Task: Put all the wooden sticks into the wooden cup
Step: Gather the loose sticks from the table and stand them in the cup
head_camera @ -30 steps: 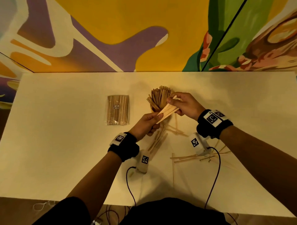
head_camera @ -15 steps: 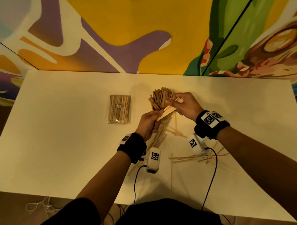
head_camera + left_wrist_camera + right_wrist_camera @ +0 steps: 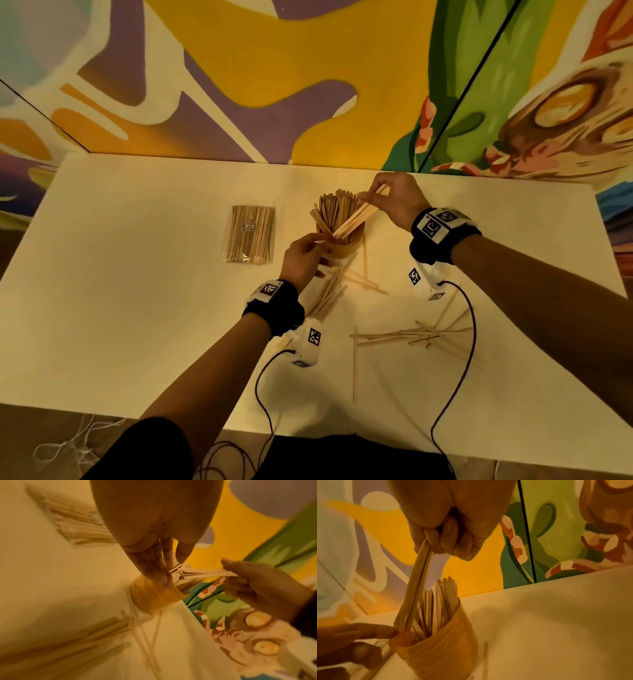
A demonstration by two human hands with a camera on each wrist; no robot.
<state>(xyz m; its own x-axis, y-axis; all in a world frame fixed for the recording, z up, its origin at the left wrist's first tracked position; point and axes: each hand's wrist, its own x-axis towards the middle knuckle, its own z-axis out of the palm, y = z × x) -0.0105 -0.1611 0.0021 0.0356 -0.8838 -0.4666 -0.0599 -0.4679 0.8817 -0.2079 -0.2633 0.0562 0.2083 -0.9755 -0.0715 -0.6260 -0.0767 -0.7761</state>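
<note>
Over wooden cup, right hand pinching sticks, slanted down-left

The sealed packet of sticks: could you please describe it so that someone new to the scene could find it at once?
Start from the white table under the painted wall, and find the wooden cup crammed with upright sticks near its middle. The packet lies flat just left of that cup. Unlike the loose sticks scattered nearby, its sticks are bundled in clear wrap with a small label.
</note>
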